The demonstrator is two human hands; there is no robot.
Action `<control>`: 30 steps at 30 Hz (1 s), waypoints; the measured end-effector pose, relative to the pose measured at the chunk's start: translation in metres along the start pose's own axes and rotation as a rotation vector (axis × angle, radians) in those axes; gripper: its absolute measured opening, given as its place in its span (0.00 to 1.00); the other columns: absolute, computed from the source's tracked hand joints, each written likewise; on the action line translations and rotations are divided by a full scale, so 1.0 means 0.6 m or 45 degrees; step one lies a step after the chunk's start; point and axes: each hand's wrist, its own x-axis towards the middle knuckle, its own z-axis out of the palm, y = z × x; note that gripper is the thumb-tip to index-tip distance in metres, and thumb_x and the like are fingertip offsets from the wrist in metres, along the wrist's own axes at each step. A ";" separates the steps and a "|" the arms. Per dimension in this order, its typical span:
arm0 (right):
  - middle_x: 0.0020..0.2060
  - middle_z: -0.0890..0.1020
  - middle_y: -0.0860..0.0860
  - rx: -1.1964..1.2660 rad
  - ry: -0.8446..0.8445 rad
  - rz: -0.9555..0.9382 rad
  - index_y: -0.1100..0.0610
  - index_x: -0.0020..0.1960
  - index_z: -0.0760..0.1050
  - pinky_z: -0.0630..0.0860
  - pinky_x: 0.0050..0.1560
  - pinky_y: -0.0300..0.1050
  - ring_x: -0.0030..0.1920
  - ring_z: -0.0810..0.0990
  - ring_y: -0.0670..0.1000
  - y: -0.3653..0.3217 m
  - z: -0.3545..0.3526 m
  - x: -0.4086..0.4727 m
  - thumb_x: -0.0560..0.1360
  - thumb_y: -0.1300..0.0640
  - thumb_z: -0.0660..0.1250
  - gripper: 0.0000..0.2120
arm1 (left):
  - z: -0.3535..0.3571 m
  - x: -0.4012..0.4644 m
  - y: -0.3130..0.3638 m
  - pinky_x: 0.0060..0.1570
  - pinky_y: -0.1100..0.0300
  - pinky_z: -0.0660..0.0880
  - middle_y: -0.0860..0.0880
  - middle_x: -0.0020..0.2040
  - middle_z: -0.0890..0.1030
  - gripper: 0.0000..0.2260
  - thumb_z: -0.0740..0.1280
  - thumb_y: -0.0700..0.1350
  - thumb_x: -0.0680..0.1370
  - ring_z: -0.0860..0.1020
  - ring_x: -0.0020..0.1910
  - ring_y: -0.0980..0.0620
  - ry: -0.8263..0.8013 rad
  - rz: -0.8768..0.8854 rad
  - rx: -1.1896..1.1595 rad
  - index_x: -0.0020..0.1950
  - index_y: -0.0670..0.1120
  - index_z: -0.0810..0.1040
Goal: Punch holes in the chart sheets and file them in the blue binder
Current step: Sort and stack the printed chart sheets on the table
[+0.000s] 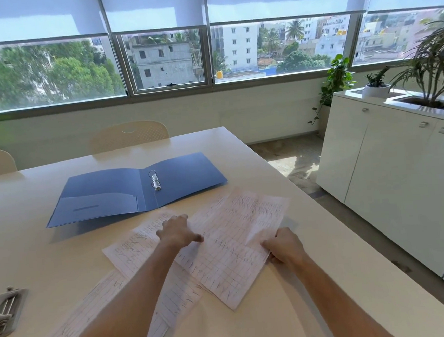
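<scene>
Chart sheets (229, 245): several printed grid pages with handwritten marks, spread loosely and overlapping on the white table (254, 325), in front of the person; the top sheet lies at an angle with its right edge slightly lifted
Blue binder (135, 191): lying open and flat on the table beyond the sheets, metal rings (155, 180) at the spine, pocket inside the left cover
Hole punch (4, 313): grey metal, at the table's left edge, well apart from the sheets
Left hand (178, 231): palm down on the sheets, fingers bent; whether it pinches paper cannot be told
Right hand (284, 246): fingers curled round the right edge of the top sheet, holding it
Surroundings: two cream chairs (129, 135) behind the table, white cabinet (391, 168) with potted plants (430, 66) at right, wide windows (164, 58) above
</scene>
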 end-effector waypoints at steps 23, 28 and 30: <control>0.25 0.80 0.53 0.508 0.144 0.022 0.58 0.30 0.75 0.74 0.33 0.49 0.28 0.79 0.55 0.024 0.013 -0.016 0.63 0.54 0.69 0.08 | -0.090 -0.055 0.013 0.47 0.48 0.80 0.42 0.51 0.82 0.22 0.74 0.40 0.62 0.81 0.49 0.40 -0.391 0.102 -1.226 0.56 0.44 0.78; 0.46 0.85 0.56 0.999 -0.012 0.038 0.56 0.51 0.77 0.81 0.45 0.59 0.46 0.85 0.59 0.010 0.003 -0.021 0.70 0.55 0.73 0.12 | -0.101 -0.059 0.008 0.50 0.43 0.79 0.43 0.55 0.82 0.18 0.73 0.37 0.70 0.81 0.52 0.39 -0.381 0.175 -1.420 0.59 0.45 0.78; 0.51 0.85 0.58 1.269 -0.188 0.028 0.57 0.59 0.75 0.81 0.51 0.60 0.51 0.84 0.60 0.005 -0.006 -0.023 0.74 0.58 0.72 0.14 | -0.104 -0.068 0.014 0.49 0.45 0.79 0.42 0.55 0.81 0.18 0.74 0.39 0.70 0.81 0.52 0.39 -0.385 0.232 -1.470 0.59 0.44 0.77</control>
